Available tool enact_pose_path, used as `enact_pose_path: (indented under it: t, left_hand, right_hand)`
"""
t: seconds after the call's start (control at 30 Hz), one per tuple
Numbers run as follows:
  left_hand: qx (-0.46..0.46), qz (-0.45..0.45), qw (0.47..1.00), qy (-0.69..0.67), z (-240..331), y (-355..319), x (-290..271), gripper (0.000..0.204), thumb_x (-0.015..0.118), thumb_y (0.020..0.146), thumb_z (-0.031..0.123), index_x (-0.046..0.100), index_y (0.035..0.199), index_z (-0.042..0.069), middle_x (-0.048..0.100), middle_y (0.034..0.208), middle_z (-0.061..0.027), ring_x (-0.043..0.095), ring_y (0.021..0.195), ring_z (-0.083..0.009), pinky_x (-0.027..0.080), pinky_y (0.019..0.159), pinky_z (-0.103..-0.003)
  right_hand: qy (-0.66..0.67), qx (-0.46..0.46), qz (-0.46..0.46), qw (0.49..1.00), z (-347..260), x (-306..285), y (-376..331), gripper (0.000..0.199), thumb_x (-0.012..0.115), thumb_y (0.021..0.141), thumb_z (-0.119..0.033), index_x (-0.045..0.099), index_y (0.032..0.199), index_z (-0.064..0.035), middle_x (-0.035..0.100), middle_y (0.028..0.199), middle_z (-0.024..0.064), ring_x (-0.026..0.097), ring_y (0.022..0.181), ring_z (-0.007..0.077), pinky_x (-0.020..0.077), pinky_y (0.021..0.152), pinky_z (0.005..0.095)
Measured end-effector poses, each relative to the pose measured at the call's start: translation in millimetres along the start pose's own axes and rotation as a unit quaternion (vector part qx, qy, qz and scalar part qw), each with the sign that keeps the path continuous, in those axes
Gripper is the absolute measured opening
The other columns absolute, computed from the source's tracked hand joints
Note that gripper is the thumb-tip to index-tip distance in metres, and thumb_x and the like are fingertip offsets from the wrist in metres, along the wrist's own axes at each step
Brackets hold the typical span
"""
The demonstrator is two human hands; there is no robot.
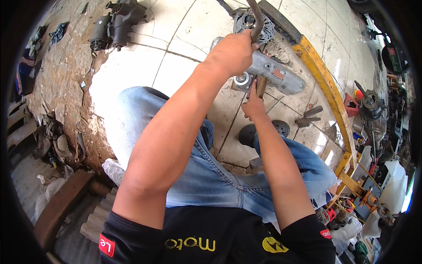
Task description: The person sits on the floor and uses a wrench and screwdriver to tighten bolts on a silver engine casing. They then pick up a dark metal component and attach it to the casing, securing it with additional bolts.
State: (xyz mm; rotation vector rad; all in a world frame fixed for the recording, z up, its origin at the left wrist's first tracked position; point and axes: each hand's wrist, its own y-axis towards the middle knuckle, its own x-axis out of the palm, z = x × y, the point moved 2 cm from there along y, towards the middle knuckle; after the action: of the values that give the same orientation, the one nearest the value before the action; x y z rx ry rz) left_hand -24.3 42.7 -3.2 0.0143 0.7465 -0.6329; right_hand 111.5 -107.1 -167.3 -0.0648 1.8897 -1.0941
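My left hand (231, 55) is closed around the lower part of a bent metal bar (258, 20), above a long grey cast-metal cover (281, 78) lying on the floor. Part of the cover is hidden under that hand. Lower down, my right hand (255, 107) has its index finger stretched along a small wooden block (260, 87), its other fingers curled. The block touches the cover's near side. Beside it sits a metal piece with a round, shiny end (241, 79). Just beyond the left hand lies a round, finned metal housing (268, 33).
A yellow metal frame (325, 77) curves along the right. Dark short bars (310, 115) lie on the tiles inside it. At the upper left stands a dark motor-like part (121, 24). Cluttered tools and machine parts (373, 119) line the far right. A wooden beam (63, 207) is at lower left.
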Motion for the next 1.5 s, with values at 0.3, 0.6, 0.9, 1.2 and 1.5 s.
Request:
enact_pose_path:
  t: [0.3, 0.6, 0.9, 1.2, 1.5]
  left_hand:
    - [-0.007, 0.027, 0.999, -0.018, -6.8, -10.4, -1.4, 0.028, 0.049, 0.097, 0.024, 0.056, 0.108, -0.001, 0.066, 0.091, -0.0239, 0.063, 0.090, -0.0407, 0.050, 0.082, -0.047]
    - [0.002, -0.076, 0.997, -0.011, 18.5, -25.0, 3.0, 0.027, 0.050, 0.096, 0.023, 0.054, 0.110, 0.000, 0.067, 0.093, -0.0216, 0.063, 0.093, -0.0382, 0.050, 0.082, -0.046]
    - [0.014, -0.038, 0.999, -0.024, 16.3, -19.3, 11.3, 0.026, 0.053, 0.095, 0.025, 0.057, 0.106, 0.002, 0.066, 0.083, -0.0223, 0.063, 0.084, -0.0406, 0.050, 0.074, -0.047]
    - [0.019, -0.027, 0.999, -0.004, 20.3, -19.3, 13.9, 0.027, 0.053, 0.095, 0.026, 0.056, 0.104, 0.000, 0.065, 0.082, -0.0237, 0.063, 0.081, -0.0424, 0.051, 0.074, -0.048]
    - [0.041, -0.017, 0.999, 0.007, 18.7, -17.6, 19.6, 0.025, 0.054, 0.095, 0.025, 0.057, 0.102, 0.001, 0.066, 0.081, -0.0221, 0.063, 0.082, -0.0410, 0.050, 0.074, -0.047]
  right_hand:
    - [-0.111, -0.003, 0.010, 0.994, -3.3, 4.0, -26.9, 0.104, 0.057, 0.078, -0.008, -0.014, 0.151, -0.0232, 0.067, 0.105, 0.0228, 0.067, 0.091, 0.0365, 0.0528, 0.078, 0.0448]
    - [-0.076, -0.033, 0.021, 0.996, 29.3, -9.4, 21.4, 0.102, 0.056, 0.076, -0.003, -0.009, 0.152, -0.0252, 0.067, 0.097, 0.0248, 0.066, 0.090, 0.0400, 0.0516, 0.078, 0.0478]
    - [-0.119, -0.108, 0.080, 0.984, 39.4, -22.0, 28.0, 0.098, 0.055, 0.075, -0.002, 0.002, 0.153, -0.0275, 0.067, 0.089, 0.0256, 0.065, 0.084, 0.0423, 0.0496, 0.075, 0.0520]
    - [-0.121, -0.103, 0.098, 0.982, 40.8, -18.3, 21.1, 0.097, 0.054, 0.076, -0.002, 0.002, 0.152, -0.0324, 0.067, 0.092, 0.0243, 0.066, 0.082, 0.0417, 0.0506, 0.072, 0.0518]
    - [-0.123, -0.082, 0.083, 0.985, 47.5, -12.6, 4.9, 0.096, 0.054, 0.078, -0.003, 0.002, 0.152, -0.0359, 0.068, 0.089, 0.0214, 0.067, 0.080, 0.0391, 0.0528, 0.071, 0.0493]
